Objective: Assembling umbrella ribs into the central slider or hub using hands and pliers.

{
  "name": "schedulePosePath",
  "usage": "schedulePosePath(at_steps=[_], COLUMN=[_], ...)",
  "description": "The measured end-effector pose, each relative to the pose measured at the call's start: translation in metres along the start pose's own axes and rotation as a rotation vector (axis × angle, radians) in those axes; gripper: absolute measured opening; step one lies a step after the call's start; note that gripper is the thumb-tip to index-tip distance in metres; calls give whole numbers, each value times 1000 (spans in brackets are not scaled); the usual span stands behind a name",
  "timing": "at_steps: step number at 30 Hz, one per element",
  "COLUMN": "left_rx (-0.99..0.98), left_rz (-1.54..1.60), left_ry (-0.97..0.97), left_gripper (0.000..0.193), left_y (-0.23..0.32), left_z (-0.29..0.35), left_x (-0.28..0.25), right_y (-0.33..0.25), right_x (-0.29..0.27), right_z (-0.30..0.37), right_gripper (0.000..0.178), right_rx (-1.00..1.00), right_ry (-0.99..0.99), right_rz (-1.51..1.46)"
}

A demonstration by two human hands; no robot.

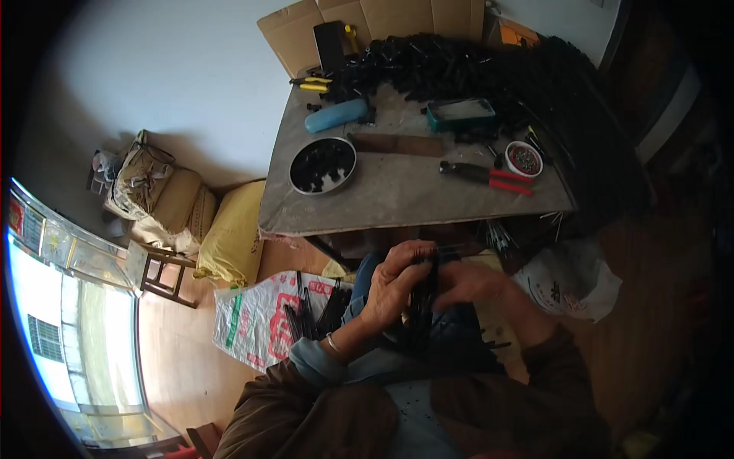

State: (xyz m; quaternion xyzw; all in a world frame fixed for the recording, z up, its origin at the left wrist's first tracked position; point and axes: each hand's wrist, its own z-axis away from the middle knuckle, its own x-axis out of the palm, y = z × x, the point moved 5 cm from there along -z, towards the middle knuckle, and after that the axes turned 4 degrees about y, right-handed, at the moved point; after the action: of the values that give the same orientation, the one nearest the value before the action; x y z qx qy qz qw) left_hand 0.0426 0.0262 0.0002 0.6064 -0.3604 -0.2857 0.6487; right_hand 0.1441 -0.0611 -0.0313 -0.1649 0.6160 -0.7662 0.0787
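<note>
Over my lap, just in front of the table edge, my left hand (pixel 394 283) is closed around a bundle of thin black rods (pixel 419 310). My fingers hide part of the bundle, and a bracelet circles that wrist. On the other side of the bundle is my right hand (pixel 482 287), smeared by motion. Whether its fingers touch the rods does not show clearly. More black rods (pixel 306 310) lie to the left of my legs on a white plastic sack (pixel 248 325) with red and green print.
On the grey table (pixel 352 210) stand a round dish (pixel 294 180) of small black parts, red-handled pliers (pixel 508 182), a white bowl (pixel 524 159), a green tray (pixel 461 115) and a blue case (pixel 336 115). Black parts (pixel 428 69) pile up behind. Yellow sacks (pixel 237 229) and a stool (pixel 164 275) stand left.
</note>
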Motion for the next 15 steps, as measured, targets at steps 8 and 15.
schedulePosePath(at_steps=[8,15], left_rx=[-146,83], left_rz=[-98,-539], left_ry=[-263,-142], left_gripper=[40,27], left_y=[5,73], left_z=[-42,-264], left_x=[-15,-30], right_y=[16,17], right_x=[19,-6], right_z=[-18,-19], right_gripper=[26,27], right_rx=[-104,-133], right_ry=[493,526], right_rz=[-697,-780])
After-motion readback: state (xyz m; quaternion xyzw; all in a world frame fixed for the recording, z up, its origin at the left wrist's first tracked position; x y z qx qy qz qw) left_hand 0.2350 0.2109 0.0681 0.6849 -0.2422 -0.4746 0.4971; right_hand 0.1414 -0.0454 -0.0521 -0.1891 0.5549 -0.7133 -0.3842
